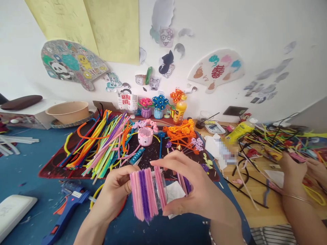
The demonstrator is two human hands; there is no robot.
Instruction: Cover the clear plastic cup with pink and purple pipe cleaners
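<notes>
My left hand (116, 189) grips the side of a small clear plastic cup (155, 190), fingers closed around it. Pink pipe cleaner strips (136, 197) and purple ones (144, 195) stand side by side along the cup's wall. Between these and a second pink band (160, 187), a gap of bare clear plastic shows. My right hand (190, 183) holds that pink band at its top and bottom, between fingers and thumb. Further purple and pink strips (186, 183) show behind my right fingers. A white paper piece (175, 195) lies beneath. Behind stands a finished-looking pink pot (145, 136).
A blue glue gun (67, 207) lies left, beside a white device (14, 216). Heaped pipe cleaners (107, 143) cover the dark mat (55, 169), with orange flowers (181, 134) to the right. A juice bottle (180, 110) stands behind. Another person's hands (296, 170) work at far right.
</notes>
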